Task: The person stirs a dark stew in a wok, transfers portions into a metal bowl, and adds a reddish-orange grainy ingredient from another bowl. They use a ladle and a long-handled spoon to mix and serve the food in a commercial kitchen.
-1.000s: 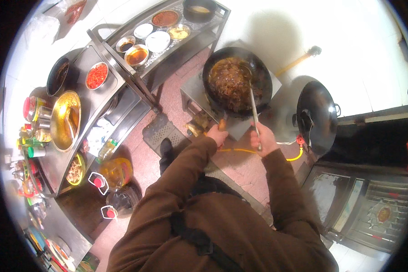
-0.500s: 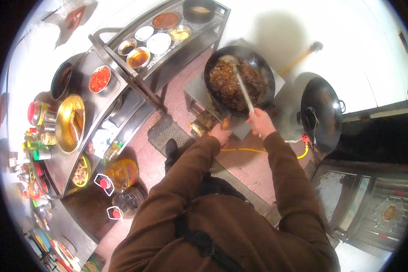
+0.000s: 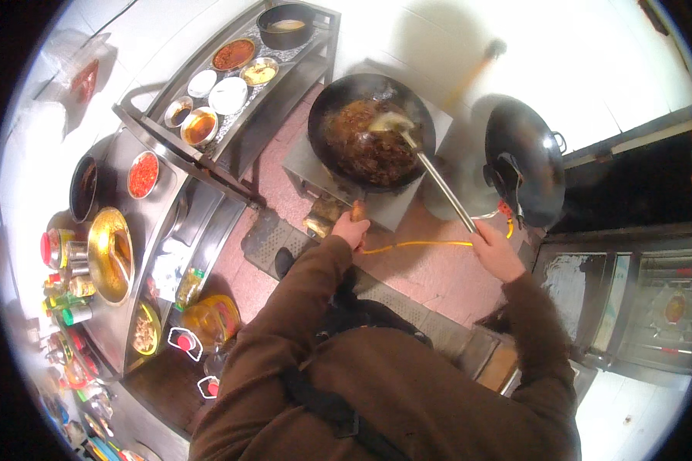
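Note:
A black wok (image 3: pixel 324 165) with brown, steaming food (image 3: pixel 354 138) in it rests on a metal stove stand (image 3: pixel 396 209). Wrapped round the wok's wooden handle (image 3: pixel 358 210) is my left hand (image 3: pixel 350 230), closed at the near side. My right hand (image 3: pixel 500 252) grips the end of a long-handled cooking spatula (image 3: pixel 447 190), off to the right of the wok. The spatula's pale, broad head (image 3: pixel 392 123) is over the food near the wok's right side; whether it touches the food I cannot tell.
A metal cart (image 3: pixel 246 115) with several bowls stands far left. Nearer left, a steel table (image 3: pixel 123 180) bears red chopped peppers (image 3: pixel 143 175) and a golden basin (image 3: pixel 109 257). A large dark wok lid (image 3: pixel 527 165) leans at the right. A yellow hose (image 3: pixel 419 244) crosses the floor.
My right hand has moved right and nearer to me, drawing the spatula head from the wok's far left toward its right side. My left hand keeps its hold. The whole view has shifted.

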A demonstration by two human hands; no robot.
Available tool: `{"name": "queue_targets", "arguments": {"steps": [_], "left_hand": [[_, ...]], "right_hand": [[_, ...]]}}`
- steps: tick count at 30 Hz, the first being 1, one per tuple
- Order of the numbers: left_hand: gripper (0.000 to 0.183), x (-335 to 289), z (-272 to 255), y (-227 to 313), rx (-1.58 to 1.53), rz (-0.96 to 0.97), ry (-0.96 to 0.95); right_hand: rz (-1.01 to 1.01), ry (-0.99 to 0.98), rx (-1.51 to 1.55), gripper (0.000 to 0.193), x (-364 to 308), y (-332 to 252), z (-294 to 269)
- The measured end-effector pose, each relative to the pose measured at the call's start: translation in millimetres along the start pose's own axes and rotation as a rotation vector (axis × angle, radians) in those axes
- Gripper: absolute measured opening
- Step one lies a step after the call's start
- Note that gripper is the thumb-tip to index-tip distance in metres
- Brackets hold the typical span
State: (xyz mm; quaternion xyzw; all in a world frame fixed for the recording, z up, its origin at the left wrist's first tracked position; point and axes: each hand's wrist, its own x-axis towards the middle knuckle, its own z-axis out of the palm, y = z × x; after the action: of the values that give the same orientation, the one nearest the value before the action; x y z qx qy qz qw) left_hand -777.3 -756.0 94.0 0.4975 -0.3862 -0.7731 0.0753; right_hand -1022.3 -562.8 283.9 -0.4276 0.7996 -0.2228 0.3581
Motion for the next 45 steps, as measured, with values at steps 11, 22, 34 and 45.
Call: {"name": "queue_targets", "arguments": {"steps": [11,22,34,45], "left_hand": [[0.022,2.2,0.9,0.9,0.009,-0.027,-0.012],[0.024,-1.0,0.1,2.2,0.082,-0.011,0.004],[0.026,2.0,0.4,-7.6,0.067,0.029,0.047],[0.025,-0.4,1.6,-4.1,0.027,0.043,0.019]], "right_hand": [[0.052,0.020,-0.068,0.030,26.4,5.1,73.6],[-0.007,0.094,-0.440,0.026,57.2,-10.3,34.5],[0.054,0.280,0.012,0.026,108.9,7.7,92.9],[0.424,-0.129,0.988,0.026,75.7,-43.6,85.4]]}}
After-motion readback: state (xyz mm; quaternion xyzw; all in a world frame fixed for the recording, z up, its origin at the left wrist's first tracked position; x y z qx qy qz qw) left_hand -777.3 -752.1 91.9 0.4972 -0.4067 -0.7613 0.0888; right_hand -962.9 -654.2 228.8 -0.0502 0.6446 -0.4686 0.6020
